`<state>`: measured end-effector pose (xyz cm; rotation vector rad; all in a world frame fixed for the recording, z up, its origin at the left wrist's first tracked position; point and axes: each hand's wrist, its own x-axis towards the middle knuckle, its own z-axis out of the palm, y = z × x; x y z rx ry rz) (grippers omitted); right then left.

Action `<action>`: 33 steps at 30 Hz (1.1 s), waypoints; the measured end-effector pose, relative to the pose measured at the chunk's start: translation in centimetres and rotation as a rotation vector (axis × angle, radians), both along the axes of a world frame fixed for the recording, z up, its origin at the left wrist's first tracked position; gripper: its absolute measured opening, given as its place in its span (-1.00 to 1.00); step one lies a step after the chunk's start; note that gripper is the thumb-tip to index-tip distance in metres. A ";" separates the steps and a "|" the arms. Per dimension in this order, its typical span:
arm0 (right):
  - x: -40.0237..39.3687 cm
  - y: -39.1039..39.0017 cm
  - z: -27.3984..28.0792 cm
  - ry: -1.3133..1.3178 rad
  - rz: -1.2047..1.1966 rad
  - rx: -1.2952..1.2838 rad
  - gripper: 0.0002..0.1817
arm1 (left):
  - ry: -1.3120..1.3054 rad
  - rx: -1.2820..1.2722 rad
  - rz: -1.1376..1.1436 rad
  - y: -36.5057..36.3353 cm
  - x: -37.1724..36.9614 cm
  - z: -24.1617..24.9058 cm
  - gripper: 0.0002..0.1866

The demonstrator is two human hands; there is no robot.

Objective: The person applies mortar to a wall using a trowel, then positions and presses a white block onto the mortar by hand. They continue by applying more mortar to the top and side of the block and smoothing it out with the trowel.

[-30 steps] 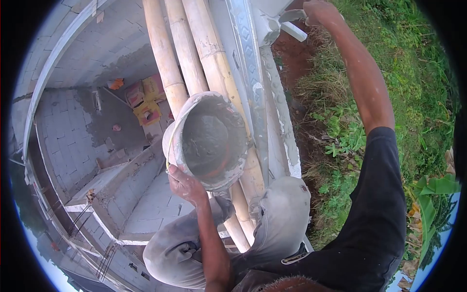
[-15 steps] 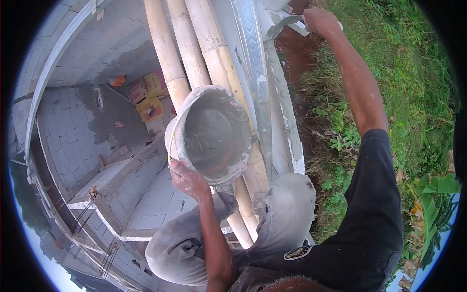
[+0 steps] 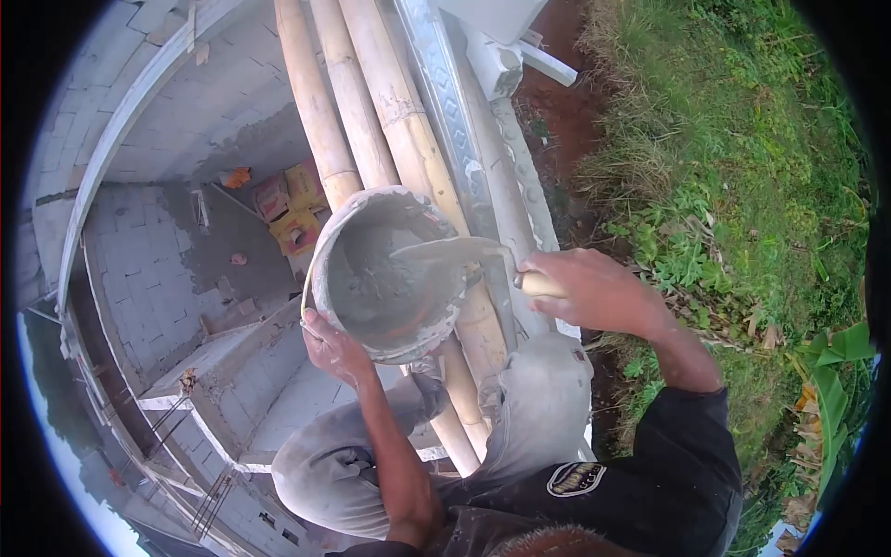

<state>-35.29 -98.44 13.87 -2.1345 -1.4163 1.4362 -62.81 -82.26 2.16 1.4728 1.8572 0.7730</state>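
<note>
My left hand (image 3: 339, 350) grips the near left rim of a bucket (image 3: 382, 351), by its wire handle. The bucket leans toward me over the bamboo poles, and wet grey mortar (image 3: 376, 283) lies inside it. In my right hand (image 3: 594, 290) is the pale wooden handle of a trowel (image 3: 455, 249), fingers wrapped round it. The trowel's blade reaches across the bucket's right rim, its tip over the mortar.
Bamboo poles (image 3: 367, 111) run lengthwise beside a wall top with a patterned metal strip (image 3: 444, 93). A white block (image 3: 490, 63) stands at the wall's far end. Down on the left are block walls and yellow-red bags (image 3: 299, 227); grass (image 3: 742, 158) drops away on the right.
My right hand has come back from the far end of the wall, bringing the trowel over the bucket. My left hand still holds the bucket, which sits slightly lower and further left in view.
</note>
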 end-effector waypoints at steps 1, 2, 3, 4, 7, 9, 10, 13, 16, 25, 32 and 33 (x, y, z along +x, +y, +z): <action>-1.7 1.1 -3.4 0.015 0.039 0.095 -0.56 | -0.010 0.029 -0.002 0.0 -0.4 0.1 -0.36; -3.5 2.5 -6.7 0.063 0.074 0.120 -0.55 | 0.036 0.038 -0.029 -0.1 -0.7 0.2 -0.39; -4.9 3.8 -9.2 0.110 0.111 0.143 -0.53 | 0.082 0.048 -0.054 -0.2 -0.9 0.4 -0.43; -5.9 4.3 -10.6 0.097 0.112 0.174 -0.53 | 0.072 0.080 -0.055 -0.3 -1.0 0.6 -0.43; -6.9 6.0 -10.4 0.091 0.191 0.357 -0.46 | 0.127 0.240 -0.166 -0.5 -0.9 1.9 -0.52; -5.0 6.0 -8.9 0.130 0.020 0.279 -0.38 | 0.109 0.210 -0.150 -0.4 -1.5 2.1 -0.56; -4.0 5.9 -8.8 0.119 0.028 0.289 -0.38 | 0.095 0.168 -0.147 -0.2 -1.6 2.1 -0.59; -1.6 6.5 -9.7 -0.184 -0.434 0.680 -0.27 | -0.019 0.198 -0.189 0.3 -0.4 2.3 -0.59; -0.3 9.8 -10.7 -0.523 -0.598 0.652 -0.17 | -0.063 0.174 -0.227 0.2 1.9 3.7 -0.54; 0.2 12.2 -13.9 -0.250 -0.647 0.371 -0.46 | -0.049 -0.184 -0.379 11.5 7.7 10.7 -0.42; 0.5 12.1 -12.7 -0.215 -0.628 0.289 -0.44 | 0.340 0.063 -0.795 26.7 13.3 13.6 -0.31; 0.6 12.1 -13.0 -0.209 -0.623 0.305 -0.44 | 0.383 0.131 -0.910 28.7 13.8 13.2 -0.32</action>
